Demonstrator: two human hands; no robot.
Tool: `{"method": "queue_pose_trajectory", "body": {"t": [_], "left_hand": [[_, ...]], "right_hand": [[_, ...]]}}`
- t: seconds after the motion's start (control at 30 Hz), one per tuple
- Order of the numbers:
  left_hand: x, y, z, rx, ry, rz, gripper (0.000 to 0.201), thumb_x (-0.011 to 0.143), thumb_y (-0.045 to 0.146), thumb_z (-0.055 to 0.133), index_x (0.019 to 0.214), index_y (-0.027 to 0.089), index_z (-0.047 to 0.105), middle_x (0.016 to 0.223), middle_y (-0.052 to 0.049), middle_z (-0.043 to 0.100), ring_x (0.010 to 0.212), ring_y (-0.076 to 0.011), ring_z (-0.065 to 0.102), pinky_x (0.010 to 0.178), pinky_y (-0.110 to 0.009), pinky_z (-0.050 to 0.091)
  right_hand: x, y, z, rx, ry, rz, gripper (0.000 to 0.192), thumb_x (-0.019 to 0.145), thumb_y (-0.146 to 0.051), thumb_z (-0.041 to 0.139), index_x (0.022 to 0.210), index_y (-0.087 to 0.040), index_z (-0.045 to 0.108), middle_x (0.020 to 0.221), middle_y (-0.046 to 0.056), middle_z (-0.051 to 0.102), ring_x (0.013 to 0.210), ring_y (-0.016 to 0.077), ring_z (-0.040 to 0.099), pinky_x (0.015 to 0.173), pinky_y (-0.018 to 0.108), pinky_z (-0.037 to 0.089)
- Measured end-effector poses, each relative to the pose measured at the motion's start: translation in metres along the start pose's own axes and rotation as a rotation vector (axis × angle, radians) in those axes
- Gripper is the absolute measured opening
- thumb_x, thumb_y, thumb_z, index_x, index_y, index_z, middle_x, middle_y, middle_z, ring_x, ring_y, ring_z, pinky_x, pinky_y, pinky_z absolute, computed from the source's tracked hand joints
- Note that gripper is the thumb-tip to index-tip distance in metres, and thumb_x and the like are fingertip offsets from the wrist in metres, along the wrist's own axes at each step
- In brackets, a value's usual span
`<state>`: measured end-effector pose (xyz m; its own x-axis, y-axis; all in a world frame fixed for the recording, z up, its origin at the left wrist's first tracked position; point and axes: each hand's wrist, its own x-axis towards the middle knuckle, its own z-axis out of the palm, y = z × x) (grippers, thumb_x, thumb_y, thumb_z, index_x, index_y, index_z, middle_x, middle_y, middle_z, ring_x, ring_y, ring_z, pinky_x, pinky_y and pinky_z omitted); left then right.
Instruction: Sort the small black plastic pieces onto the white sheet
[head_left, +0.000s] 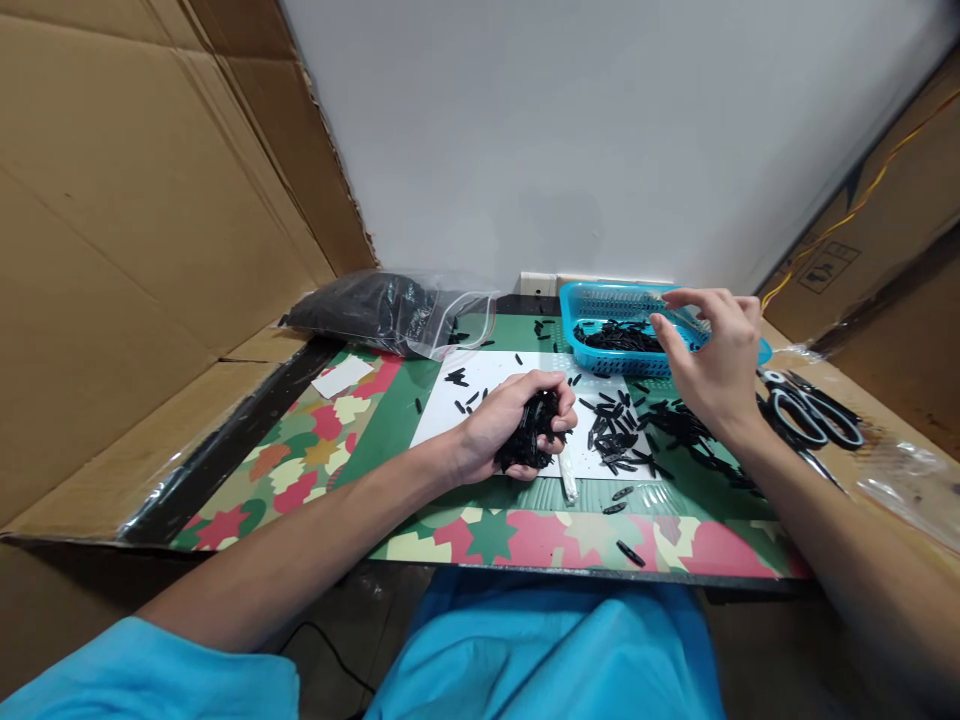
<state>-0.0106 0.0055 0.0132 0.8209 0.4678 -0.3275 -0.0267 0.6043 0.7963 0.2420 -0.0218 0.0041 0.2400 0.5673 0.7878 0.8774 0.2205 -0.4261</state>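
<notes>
My left hand (517, 425) is closed around a thick clump of small black plastic pieces (534, 430), held above a white sheet of paper (442, 410). My right hand (712, 350) is raised at the right side of a blue plastic basket (611, 362). Its thumb and fingers are apart, and I see nothing between them. Inside the basket lie many slim black pieces (619, 336). More loose black pieces (615, 430) are scattered on the paper, and another heap (679, 425) lies beside my right wrist.
A clear zip bag full of black material (367, 305) rests at the back left. Black-handled scissors (814, 415) lie at the right. A white paper scrap (342, 377) sits on the patterned mat (300, 450). Cardboard (150, 200) walls the left side.
</notes>
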Motion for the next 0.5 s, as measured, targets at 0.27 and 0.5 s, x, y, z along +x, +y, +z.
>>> {"method": "queue_pose_trajectory", "body": {"t": [0.27, 0.5], "left_hand": [[-0.002, 0.002, 0.002, 0.006, -0.087, -0.11, 0.056, 0.089, 0.076, 0.054, 0.08, 0.021, 0.053, 0.072, 0.003, 0.043, 0.048, -0.0083, 0.039, 0.028, -0.013, 0.031], [0.0, -0.004, 0.0, 0.113, -0.138, -0.17, 0.063, 0.083, 0.081, 0.057, 0.076, 0.019, 0.053, 0.072, 0.002, 0.046, 0.049, -0.009, 0.041, 0.028, -0.014, 0.03]], "right_hand": [[-0.018, -0.037, 0.002, 0.559, -0.472, -0.047, 0.016, 0.1, -0.038, 0.064, 0.1, -0.026, 0.074, 0.098, 0.005, 0.074, 0.087, 0.0222, 0.062, 0.077, 0.037, 0.047], [-0.028, -0.044, 0.013, 0.805, -0.71, 0.043, 0.022, 0.096, -0.043, 0.069, 0.1, -0.023, 0.077, 0.097, 0.006, 0.076, 0.088, 0.0215, 0.066, 0.076, 0.034, 0.049]]}}
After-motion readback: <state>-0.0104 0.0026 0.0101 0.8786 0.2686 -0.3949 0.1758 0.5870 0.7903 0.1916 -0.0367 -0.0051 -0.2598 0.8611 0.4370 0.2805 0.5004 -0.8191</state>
